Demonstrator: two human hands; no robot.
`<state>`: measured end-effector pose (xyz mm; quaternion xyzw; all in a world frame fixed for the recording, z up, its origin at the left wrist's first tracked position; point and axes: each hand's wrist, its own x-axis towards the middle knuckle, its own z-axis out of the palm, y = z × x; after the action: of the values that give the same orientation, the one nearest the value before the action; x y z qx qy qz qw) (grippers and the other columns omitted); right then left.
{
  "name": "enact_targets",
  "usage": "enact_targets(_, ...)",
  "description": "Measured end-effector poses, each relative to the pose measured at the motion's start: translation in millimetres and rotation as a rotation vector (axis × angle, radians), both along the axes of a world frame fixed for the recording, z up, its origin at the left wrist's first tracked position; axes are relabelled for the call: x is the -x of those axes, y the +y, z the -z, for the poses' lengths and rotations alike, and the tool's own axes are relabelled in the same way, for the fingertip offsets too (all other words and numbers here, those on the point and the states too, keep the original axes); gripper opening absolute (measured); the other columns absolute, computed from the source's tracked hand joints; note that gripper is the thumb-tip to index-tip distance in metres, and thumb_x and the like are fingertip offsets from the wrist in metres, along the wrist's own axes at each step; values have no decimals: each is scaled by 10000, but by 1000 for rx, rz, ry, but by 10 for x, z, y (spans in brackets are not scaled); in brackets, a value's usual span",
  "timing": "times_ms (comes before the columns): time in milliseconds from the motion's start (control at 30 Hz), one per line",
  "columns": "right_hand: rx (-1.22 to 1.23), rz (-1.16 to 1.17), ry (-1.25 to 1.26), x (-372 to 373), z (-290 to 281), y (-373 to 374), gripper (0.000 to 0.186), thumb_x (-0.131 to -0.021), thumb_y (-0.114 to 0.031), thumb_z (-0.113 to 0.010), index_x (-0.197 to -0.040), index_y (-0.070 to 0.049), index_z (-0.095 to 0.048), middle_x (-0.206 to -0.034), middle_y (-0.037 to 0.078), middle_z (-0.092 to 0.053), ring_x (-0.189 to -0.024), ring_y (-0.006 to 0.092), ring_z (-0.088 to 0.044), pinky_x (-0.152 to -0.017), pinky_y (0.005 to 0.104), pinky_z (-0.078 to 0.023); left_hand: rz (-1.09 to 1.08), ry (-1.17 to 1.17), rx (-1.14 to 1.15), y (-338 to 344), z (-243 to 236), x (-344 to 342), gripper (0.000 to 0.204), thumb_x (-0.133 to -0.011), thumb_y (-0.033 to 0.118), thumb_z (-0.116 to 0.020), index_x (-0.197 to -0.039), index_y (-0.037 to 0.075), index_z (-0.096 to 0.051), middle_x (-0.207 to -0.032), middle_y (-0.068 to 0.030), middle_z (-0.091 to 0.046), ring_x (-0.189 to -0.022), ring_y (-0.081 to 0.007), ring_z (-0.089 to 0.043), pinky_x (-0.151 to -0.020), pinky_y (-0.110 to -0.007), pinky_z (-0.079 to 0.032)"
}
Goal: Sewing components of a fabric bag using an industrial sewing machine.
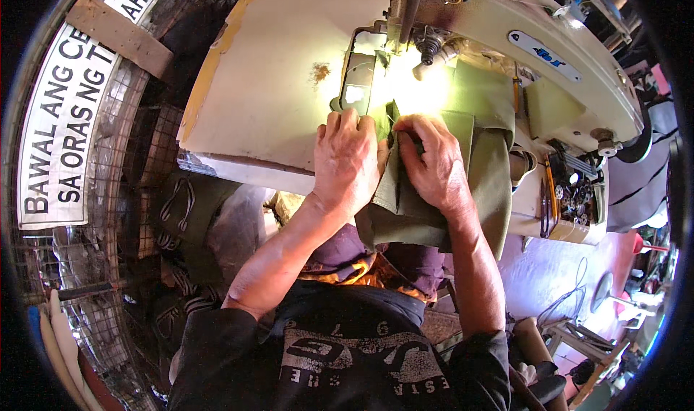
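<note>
Olive-green fabric (408,212) lies across the front edge of a sewing machine's white table and hangs down toward my lap. My left hand (348,158) rests at the table edge, its fingers curled in on the left edge of the cloth. Close beside it, my right hand (432,158) pinches a fold of the same fabric between thumb and fingers. Both hands are just in front of the sewing machine (499,24). Its needle area is washed out by a bright light, so the needle and stitching cannot be made out.
The white tabletop (267,78) extends left, with worn yellowed edges. At the right, an open tray (575,194) holds several small metal parts beside orange-handled tools. A wire-mesh wall (108,266) with a lettered sign (61,133) stands at far left. Dark cloth bundles hang below the table.
</note>
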<state>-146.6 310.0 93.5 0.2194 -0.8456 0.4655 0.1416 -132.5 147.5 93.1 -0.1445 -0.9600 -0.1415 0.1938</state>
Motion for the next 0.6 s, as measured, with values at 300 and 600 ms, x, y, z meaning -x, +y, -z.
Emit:
enact_targets(300, -48, -3, -2, -13, 15, 12, 198, -868, -19, -651, -1062, -12, -614, -968, 176, -643, -923, 368, -634, -827, 414, -510, -68, -158, -35, -19, -80, 81, 149, -821, 101, -688, -874, 24, -572, -825, -153, -622, -819, -350, -672, -724, -451, -558)
enact_targets(600, -357, 37, 191, -57, 84, -79, 440, -867, -117, -660, -1281, -4, -561, -1299, 162, -581, -1213, 347, -525, -1045, 455, -398, 3, -155, -353, -102, -138, 141, 176, -842, -9, -636, -957, 27, -508, -832, -207, -643, -775, -400, -667, -707, -494, -521)
